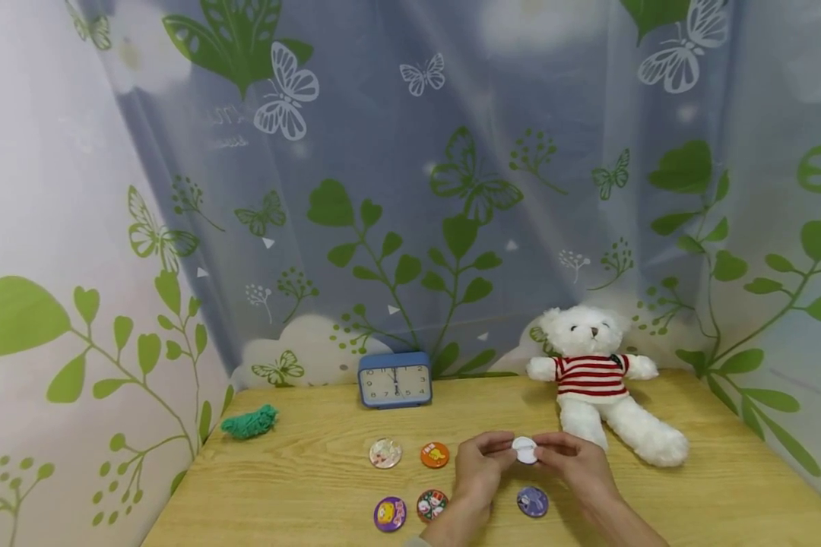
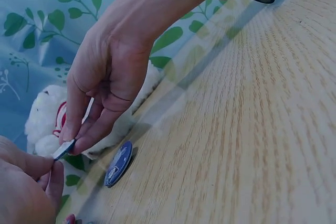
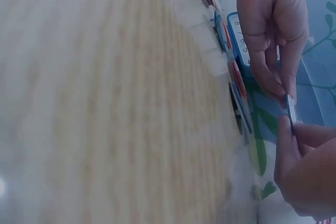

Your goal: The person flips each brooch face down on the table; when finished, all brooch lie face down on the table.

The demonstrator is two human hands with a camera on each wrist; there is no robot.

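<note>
Both hands pinch one round badge [image 1: 524, 450] between them, held a little above the table. Its plain white back faces the head camera, so its front is hidden there. My left hand [image 1: 477, 471] grips the left edge with thumb and fingers, and my right hand [image 1: 578, 465] grips the right edge. Edge-on, the same badge [image 2: 64, 149] shows thin in the left wrist view. Just below the hands lies a purple-blue badge [image 1: 533, 501]. To the left are an orange badge [image 1: 435, 455], a pale badge [image 1: 386, 453], a purple badge [image 1: 390, 514] and a dark patterned badge [image 1: 432, 504], partly covered by the left wrist.
A blue alarm clock [image 1: 394, 381] stands at the back of the wooden table [image 1: 301, 471]. Right of it, a white teddy bear [image 1: 591, 380] in a striped shirt sits behind the right hand. A green crumpled bundle [image 1: 249, 422] lies far left. Printed curtains [image 1: 383, 190] surround the table.
</note>
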